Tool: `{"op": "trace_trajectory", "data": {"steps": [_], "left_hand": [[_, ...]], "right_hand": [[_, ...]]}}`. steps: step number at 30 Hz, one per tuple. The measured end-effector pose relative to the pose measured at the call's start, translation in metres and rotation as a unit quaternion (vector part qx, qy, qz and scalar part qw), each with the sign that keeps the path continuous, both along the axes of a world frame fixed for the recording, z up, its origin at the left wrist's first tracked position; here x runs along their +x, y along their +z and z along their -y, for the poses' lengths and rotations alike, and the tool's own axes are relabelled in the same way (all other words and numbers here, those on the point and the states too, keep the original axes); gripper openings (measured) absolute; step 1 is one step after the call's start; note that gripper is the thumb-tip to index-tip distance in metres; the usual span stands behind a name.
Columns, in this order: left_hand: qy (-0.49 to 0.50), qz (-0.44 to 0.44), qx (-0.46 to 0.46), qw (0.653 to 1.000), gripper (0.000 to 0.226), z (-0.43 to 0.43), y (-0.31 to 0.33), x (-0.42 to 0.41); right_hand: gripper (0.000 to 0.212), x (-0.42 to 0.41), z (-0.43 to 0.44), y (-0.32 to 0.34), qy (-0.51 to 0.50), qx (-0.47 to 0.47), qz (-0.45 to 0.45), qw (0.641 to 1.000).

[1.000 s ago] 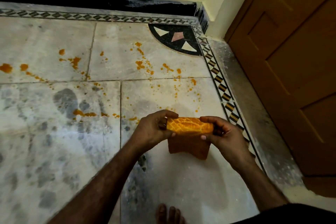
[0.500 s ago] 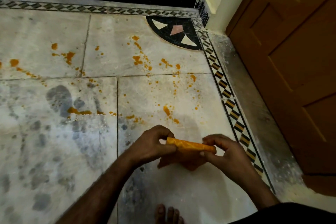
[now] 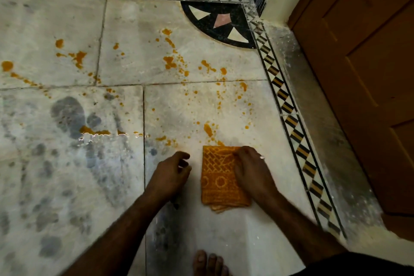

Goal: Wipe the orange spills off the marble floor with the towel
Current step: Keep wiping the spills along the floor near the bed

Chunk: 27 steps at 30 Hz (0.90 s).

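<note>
towel (image 3: 218, 177): folded, now laid flat on marble floor (image 3: 224, 231), no longer held up by 2 hands | right hand (image 3: 251, 170): fingers bent, close together, pressed onto towel's right half | left hand (image 3: 171, 175): taken off, just left of towel, fingers loosely curled, nothing held | orange spills (image 3: 208, 129): seen just beyond right fingertips

glossy marble floor (image 3: 224, 242), cloth towel (image 3: 218, 179), wooden door (image 3: 363, 78)
</note>
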<state>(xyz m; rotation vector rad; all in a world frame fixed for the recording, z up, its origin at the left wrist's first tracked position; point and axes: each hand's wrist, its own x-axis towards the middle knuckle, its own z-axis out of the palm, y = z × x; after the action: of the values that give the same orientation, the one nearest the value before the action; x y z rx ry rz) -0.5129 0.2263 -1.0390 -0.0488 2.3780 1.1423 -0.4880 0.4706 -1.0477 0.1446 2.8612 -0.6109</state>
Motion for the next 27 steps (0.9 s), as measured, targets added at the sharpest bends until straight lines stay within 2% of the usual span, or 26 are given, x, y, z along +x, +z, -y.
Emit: {"op": "trace_trajectory", "data": {"steps": [3, 8, 13, 16, 18, 20, 21, 23, 27], "left_hand": [[-0.06, -0.012, -0.03, 0.998, 0.032, 0.0, -0.013, 0.008], [-0.129, -0.003, -0.023, 0.991, 0.028, -0.02, -0.021, 0.028], [-0.045, 0.03, 0.023, 0.998, 0.017, -0.029, -0.031, 0.043], [-0.066, 0.02, 0.032, 0.997, 0.012, -0.03, -0.036, 0.041], [-0.098, -0.058, -0.02, 0.993, 0.023, -0.025, -0.039, 0.041], [-0.121, -0.207, -0.128, 0.962, 0.042, -0.014, -0.05, 0.041], [-0.126, -0.254, -0.167, 0.944, 0.049, -0.006, -0.058, 0.041], [-0.137, -0.273, -0.207, 0.93, 0.061, 0.009, -0.068, 0.041], [-0.092, -0.23, -0.28, 0.928, 0.073, 0.033, -0.079, 0.037]], "right_hand": [[0.05, 0.004, 0.031, -0.031, 0.057, 0.047, -0.079, 0.994], [0.069, 0.022, 0.041, -0.058, 0.137, 0.102, -0.057, 0.984], [0.083, 0.035, 0.028, -0.063, 0.157, 0.101, -0.047, 0.981], [0.083, 0.032, 0.03, -0.063, 0.157, 0.112, -0.058, 0.98], [0.078, 0.03, 0.035, -0.061, 0.14, 0.113, -0.073, 0.981], [0.074, 0.027, 0.039, -0.062, 0.125, 0.122, -0.084, 0.981], [0.074, 0.027, 0.04, -0.063, 0.119, 0.129, -0.086, 0.981], [0.074, 0.028, 0.04, -0.065, 0.115, 0.141, -0.08, 0.98], [0.074, 0.03, 0.038, -0.066, 0.123, 0.155, -0.079, 0.977]]}}
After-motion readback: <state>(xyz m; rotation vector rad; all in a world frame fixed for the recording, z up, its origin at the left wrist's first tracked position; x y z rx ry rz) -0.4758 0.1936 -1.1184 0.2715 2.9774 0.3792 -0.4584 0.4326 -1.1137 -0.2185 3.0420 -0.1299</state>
